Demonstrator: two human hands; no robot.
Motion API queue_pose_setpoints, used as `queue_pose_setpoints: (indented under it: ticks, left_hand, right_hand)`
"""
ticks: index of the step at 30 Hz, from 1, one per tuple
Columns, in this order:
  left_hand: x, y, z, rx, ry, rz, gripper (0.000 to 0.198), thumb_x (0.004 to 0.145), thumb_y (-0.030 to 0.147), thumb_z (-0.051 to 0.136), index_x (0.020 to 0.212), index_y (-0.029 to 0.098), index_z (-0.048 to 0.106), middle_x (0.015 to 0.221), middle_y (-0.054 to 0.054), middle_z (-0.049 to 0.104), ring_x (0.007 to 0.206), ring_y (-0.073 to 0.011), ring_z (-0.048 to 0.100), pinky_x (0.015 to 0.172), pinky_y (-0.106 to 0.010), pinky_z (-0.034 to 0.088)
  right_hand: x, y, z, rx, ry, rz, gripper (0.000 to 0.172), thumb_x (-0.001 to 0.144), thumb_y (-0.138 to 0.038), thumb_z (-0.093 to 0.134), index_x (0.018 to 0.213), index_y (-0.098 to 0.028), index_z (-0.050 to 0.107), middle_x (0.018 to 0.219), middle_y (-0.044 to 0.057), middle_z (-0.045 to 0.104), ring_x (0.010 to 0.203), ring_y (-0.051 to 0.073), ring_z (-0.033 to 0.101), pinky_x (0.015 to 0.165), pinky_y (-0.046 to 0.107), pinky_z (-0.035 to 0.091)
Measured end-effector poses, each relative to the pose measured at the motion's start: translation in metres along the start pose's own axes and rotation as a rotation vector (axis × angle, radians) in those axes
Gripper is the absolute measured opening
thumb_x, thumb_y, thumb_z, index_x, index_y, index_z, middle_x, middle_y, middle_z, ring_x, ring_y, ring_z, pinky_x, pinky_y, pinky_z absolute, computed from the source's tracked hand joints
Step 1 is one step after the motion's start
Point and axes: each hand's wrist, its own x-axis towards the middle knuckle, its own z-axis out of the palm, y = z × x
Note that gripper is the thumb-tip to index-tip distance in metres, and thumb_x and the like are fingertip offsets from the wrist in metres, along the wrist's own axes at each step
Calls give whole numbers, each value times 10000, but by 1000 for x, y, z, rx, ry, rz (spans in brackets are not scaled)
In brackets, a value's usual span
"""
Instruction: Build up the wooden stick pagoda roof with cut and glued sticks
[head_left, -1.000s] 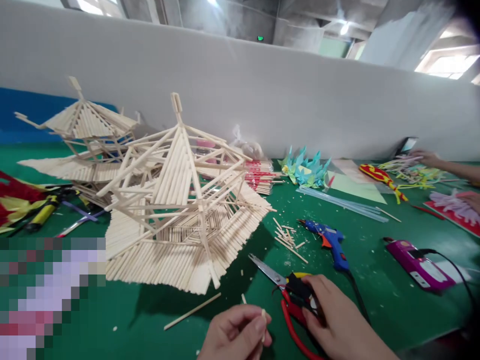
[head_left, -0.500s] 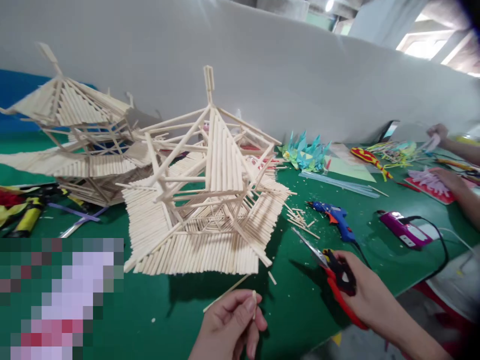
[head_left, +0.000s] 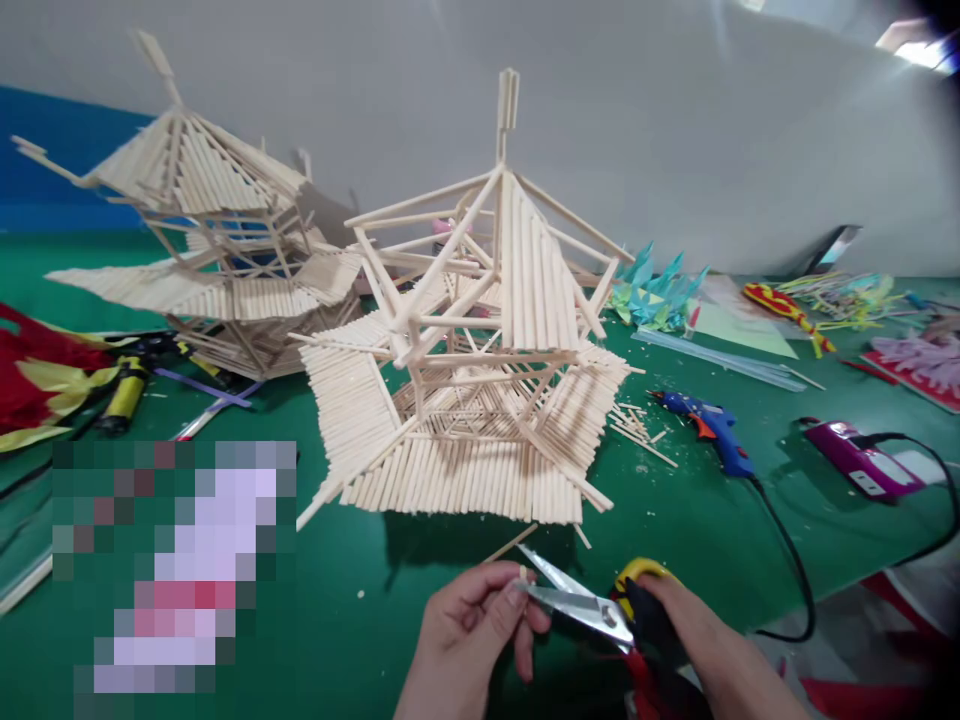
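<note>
My left hand [head_left: 476, 630] pinches a short wooden stick [head_left: 523, 574] between thumb and fingertips, with only its tip showing. In my right hand [head_left: 701, 635] are scissors [head_left: 577, 600] with red, black and yellow handles. Their blades are spread, and the lower blade reaches the left fingertips beside the stick; whether it touches the stick I cannot tell. Just beyond both hands stands a pagoda-like model [head_left: 465, 488] built of thin wooden sticks. One upper roof panel [head_left: 536, 270] is covered with sticks, while the neighbouring front-left section is an open frame.
A second stick pagoda [head_left: 217, 180] stands at the back left. To the right lie cut stick pieces [head_left: 637, 432], a blue glue gun [head_left: 709, 425] with a cord, and a purple device [head_left: 862, 460]. Turquoise folded paper [head_left: 660, 285] is behind them. A blurred patch covers the lower left.
The scissors have come left to my left fingertips, blades now wide apart. The view has turned right, shifting the models rightward in the picture; the co-worker's hands are mostly out of view.
</note>
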Motion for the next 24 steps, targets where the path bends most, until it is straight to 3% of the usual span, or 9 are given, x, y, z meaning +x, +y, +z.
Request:
queue_pose_setpoints:
  ticks: [2,4,9,16,24]
  left_hand:
    - [0,-2,-1,11,2,23,208,642,333,666,748,156,645,538,-12,629,385,-50,472,442,-168,348]
    - [1,-3,-2,57,-18,36,194,659,328,652,740,153,646,554,-16,630,408,-60,484,453,-174,367]
    - [-3,0,2,184,-52,73,169,699,312,609,696,147,646,577,-9,609,450,-81,494,481,-196,396]
    - [-13,2,9,289,64,164,162,704,296,592,635,154,631,521,9,565,506,-101,498,529,-191,385]
    - [-15,1,3,507,150,242,127,684,256,584,594,180,630,509,15,542,493,-105,471,483,-176,344]
  right_hand:
    - [5,-3,3,18,-57,17,166,656,-193,494,752,-204,628,654,10,662,631,192,644,589,253,499]
    - [3,-9,2,26,-53,12,194,644,-199,510,803,-203,621,696,15,664,662,193,637,611,253,491]
    - [-16,-29,-7,14,-18,-60,519,541,-240,600,1048,-195,500,905,82,632,795,250,597,697,332,473]
    - [-13,-49,-14,-4,-41,-97,407,565,-221,577,967,-199,519,881,88,622,768,245,594,666,335,485]
    - [-25,-41,-8,-53,-57,-97,528,571,-260,600,1085,-226,490,930,82,627,811,281,594,678,342,495]
